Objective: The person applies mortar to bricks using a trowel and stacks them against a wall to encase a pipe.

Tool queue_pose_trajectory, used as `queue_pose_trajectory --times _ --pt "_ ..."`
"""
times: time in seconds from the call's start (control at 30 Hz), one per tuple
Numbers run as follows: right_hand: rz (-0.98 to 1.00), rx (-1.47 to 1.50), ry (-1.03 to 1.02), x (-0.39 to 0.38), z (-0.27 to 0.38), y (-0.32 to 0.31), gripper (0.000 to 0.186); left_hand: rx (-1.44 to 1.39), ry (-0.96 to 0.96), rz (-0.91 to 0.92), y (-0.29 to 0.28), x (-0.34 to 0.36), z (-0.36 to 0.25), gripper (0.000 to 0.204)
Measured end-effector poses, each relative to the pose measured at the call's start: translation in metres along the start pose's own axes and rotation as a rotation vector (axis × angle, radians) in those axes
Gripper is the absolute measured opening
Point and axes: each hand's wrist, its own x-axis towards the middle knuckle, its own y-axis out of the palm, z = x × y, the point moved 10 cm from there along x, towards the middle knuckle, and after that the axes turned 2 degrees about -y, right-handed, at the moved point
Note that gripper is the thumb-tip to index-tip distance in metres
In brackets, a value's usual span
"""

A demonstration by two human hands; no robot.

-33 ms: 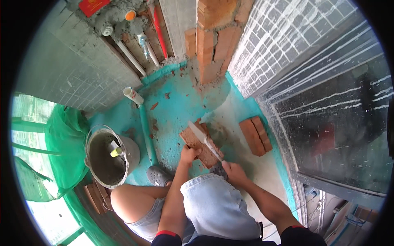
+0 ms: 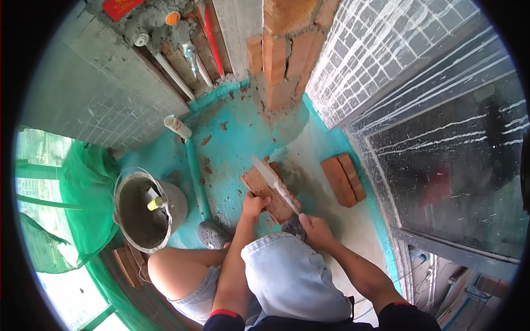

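Head view, hands: with our left hand we are gripping the near left edge of a held brick, thumb lying on its upper face; with our right hand we are clasping the handle of a trowel, fingers curled snugly around it.

Held brick, reddish, rough-faced: we are keeping it in front of our knees, slanting from upper left to lower right; whether it is also resting on something beneath, we cannot tell.

Trowel, pale blade: we are laying it lengthwise over the brick, its tip pointing up and to the left, past the far edge.

Bucket, grey-smeared: it is standing at our left, holding grey mortar and a tool with a yellow-green grip.

Bricks, a pair: they are lying side by side on the floor at our right, well apart from the hands.

Teal pipe: it is running along the floor between bucket and held brick, a white pipe stub rising at its far end.

Surroundings: green netting is hanging at the left; a brick column is standing ahead; a dark glass panel, streaked white, is filling the right side
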Motion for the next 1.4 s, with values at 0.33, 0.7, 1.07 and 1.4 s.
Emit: queue_pose_trajectory --times 0.33,0.7,1.07,1.4 --pt "0.039 -0.07 0.069 0.007 -0.019 0.011 0.053 0.047 -0.026 0.005 -0.008 0.015 0.015 0.045" --pt "0.008 -0.132 -0.142 0.0 0.033 0.0 0.053 0.014 -0.003 0.054 -0.005 0.016 0.017 0.05" --pt "-0.176 0.153 -0.14 -0.077 -0.007 -0.037 0.038 0.357 0.012 0.194 0.0 0.003 -0.014 0.053" --pt "-0.111 -0.006 -0.048 -0.061 -0.023 0.003 0.048 0.273 -0.127 0.254 -0.011 -0.004 0.005 0.059"
